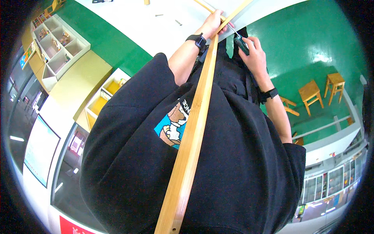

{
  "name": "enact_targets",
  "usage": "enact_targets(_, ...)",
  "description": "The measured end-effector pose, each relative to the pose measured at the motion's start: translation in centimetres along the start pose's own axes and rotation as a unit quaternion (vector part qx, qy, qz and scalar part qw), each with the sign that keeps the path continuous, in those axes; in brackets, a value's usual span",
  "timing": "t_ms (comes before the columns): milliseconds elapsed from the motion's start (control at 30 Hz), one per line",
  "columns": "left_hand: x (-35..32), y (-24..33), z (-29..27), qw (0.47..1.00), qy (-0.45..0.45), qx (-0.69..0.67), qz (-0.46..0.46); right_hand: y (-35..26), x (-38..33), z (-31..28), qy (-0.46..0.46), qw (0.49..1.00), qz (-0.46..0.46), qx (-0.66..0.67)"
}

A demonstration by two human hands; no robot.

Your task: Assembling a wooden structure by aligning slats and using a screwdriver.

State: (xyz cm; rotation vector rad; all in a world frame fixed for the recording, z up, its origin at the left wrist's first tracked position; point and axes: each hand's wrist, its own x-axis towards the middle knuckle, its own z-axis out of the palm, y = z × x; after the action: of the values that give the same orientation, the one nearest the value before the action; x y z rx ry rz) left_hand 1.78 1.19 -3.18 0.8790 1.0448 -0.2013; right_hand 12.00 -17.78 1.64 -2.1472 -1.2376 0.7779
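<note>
My left hand (211,24), with a black watch on its wrist, is closed around light wooden slats where they meet at the table's near edge. One long wooden slat (194,117) runs from there toward me, in front of my black shirt, with a small hole near its close end. Another slat (238,13) slants up to the right from the joint. In my right hand (255,58) is a screwdriver (242,45) with a dark green handle. Its metal shaft points up and left at the joint beside my left fingers. Exactly where the tip sits is hidden.
Two loose screws (178,22) lie on the white table (132,23), with a dark-handled tool (102,1) and a small wooden piece (147,2) at its far edge. Wooden stools (311,93) stand on the green floor at right. A compartmented shelf (58,50) is at left.
</note>
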Motion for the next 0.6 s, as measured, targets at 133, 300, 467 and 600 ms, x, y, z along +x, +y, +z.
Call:
enact_targets(133, 0.1, 0.3, -0.2, 0.999, -0.039, -0.023, -0.016, 0.5, -0.1, 0.5, 0.029, 0.998, -0.049, -0.006)
enact_targets(300, -0.2, 0.7, 0.1, 1.000, -0.024, 0.003, -0.001, 1.1, -0.1, 0.4, 0.051, 0.993, -0.096, -0.043)
enact_targets(467, -0.8, 0.9, 0.2, 1.000, -0.011, 0.024, 0.007, 0.9, 0.2, 0.4, 0.044, 0.995, -0.087, 0.002)
enact_targets(600, -0.8, 0.5, 0.0, 1.000, -0.008, 0.024, 0.000, 2.4, 0.6, 0.6, -0.039, 0.963, 0.066, 0.258)
